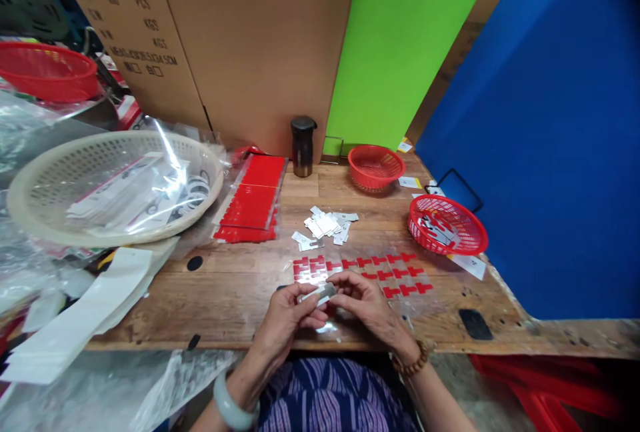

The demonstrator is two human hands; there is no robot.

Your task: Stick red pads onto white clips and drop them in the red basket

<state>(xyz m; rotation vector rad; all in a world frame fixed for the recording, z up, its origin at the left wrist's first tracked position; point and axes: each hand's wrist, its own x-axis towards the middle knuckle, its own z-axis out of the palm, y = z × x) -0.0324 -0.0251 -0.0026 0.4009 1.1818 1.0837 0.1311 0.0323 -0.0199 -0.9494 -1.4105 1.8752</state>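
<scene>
Just above the front part of the wooden table, my left hand (pixel 289 317) pinches a small flat metal plate (pixel 325 294) between thumb and fingers. My right hand (pixel 369 305) is closed at the plate's right end, its fingertips against it. Beneath and beyond both hands lies a clear sheet with rows of red T-shaped stickers (pixel 384 276), partly hidden by my fingers. Behind that sheet is a loose pile of similar metal plates (pixel 327 223), with a few lying apart at its left front.
Red baskets stand at the back (pixel 376 167) and right (pixel 445 225), the right one holding small parts. A dark tumbler (pixel 303 147) stands before the cardboard box (pixel 260 45). Stacked red sheets (pixel 253 192) and a large cream basket (pixel 45 162) occupy the left. A blue panel (pixel 555 152) borders the right.
</scene>
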